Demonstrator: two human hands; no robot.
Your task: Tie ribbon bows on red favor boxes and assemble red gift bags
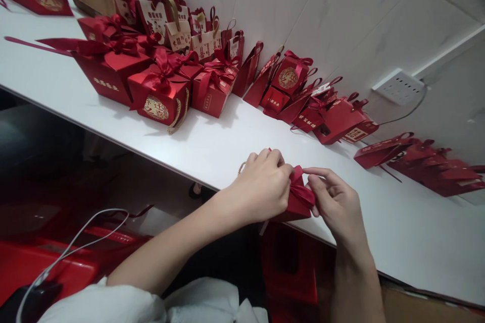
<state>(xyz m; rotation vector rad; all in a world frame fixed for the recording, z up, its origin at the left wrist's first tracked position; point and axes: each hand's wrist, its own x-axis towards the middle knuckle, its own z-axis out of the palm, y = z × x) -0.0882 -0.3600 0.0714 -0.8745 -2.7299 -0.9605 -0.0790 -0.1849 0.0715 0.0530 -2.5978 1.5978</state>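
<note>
A person works a red ribbon (304, 194) on a small red gift box (293, 210) at the front edge of a white counter (424, 242). The left hand (261, 184) is clenched over the box's top and appears to grasp the ribbon near its middle, though the fingertips are hidden. The right hand (337, 207), fingers partly curled, sets an index fingertip against the ribbon; whether the thumb completes a pinch cannot be told. The bow looks part-formed, with its shaping apparently unfinished; the left hand covers too much to confirm the knot. A bit of rope cord (241, 167) shows behind that hand.

Toward the counter's left end, a gold-lettered box (111, 81), a box with a gold cord (159, 93) and a third red box (214, 93) already carry bows and look decorated. The first trails a long ribbon tail leftward. Smaller red packages (288, 78) line the wall edge, many topped with ribbon loops; whether all are complete is impossible to judge.
</note>
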